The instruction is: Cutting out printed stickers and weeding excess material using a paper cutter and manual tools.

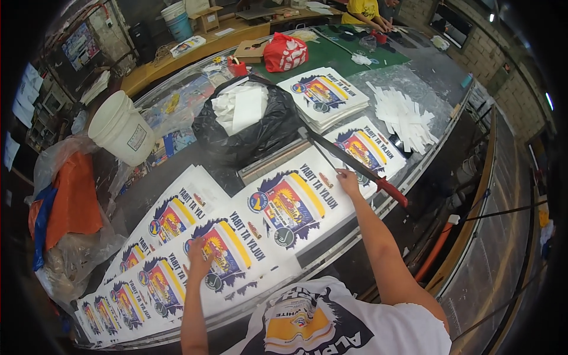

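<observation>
A long strip of printed sheet (307,236), repeating a yellow, red and blue design, runs across the table from lower left to a paper cutter. My left hand (200,259) rests on the strip near its middle, fingers spread and holding nothing. My right hand (349,182) pinches the strip's right edge, beside the cutter blade (343,155). The blade slants up, and its red handle (391,192) lies just right of that hand. Part of the cutter bed (275,164) shows behind the strip. A cut printed sheet (370,148) lies beyond the blade.
A stack of printed sheets (322,97) and white paper strips (402,115) lie farther back. A black bag of scraps (248,142) and a white bucket (121,127) stand left. More printed sheets (177,207) lie behind the strip. A person in yellow (362,10) works at the far end.
</observation>
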